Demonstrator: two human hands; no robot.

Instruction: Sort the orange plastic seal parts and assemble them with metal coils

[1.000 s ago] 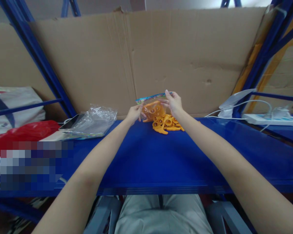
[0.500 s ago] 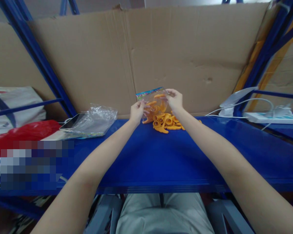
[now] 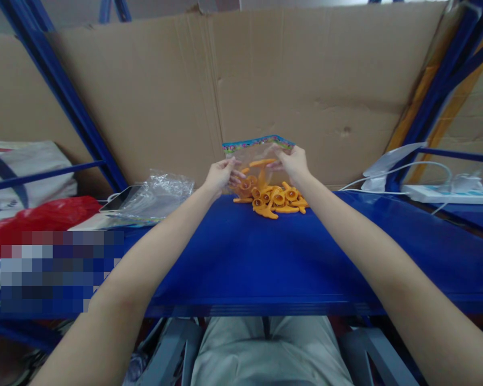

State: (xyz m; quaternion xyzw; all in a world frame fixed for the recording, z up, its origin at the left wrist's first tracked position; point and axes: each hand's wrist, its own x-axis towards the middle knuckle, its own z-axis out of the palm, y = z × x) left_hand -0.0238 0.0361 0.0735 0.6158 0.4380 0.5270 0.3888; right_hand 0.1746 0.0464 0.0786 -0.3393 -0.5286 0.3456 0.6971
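Between my two hands a clear plastic bag [image 3: 247, 155] with a colourful printed top strip is held up near the cardboard. Several orange plastic pieces show through its film. My left hand [image 3: 222, 176] pinches the bag's left side. On the right, my right hand [image 3: 292, 163] has its fingers closed on the bag's upper right side. Just in front and below lies a heap of orange plastic pieces [image 3: 279, 199], some with round hollow ends and others long and curved. The bag's lower part overlaps the back of this heap.
Clear plastic bags [image 3: 161, 195] lie at the left beside a dark-screened device [image 3: 121, 198]. Further left are a red plastic bag [image 3: 80, 209] and a white cloth bag [image 3: 44, 166]. A white power strip [image 3: 446, 194] with cables sits right. A cardboard sheet [image 3: 306, 80] backs the blue shelf [image 3: 257, 262].
The bag is spread wider and its printed strip stands flatter and higher. My left hand has shifted a little left, my right hand slightly right.
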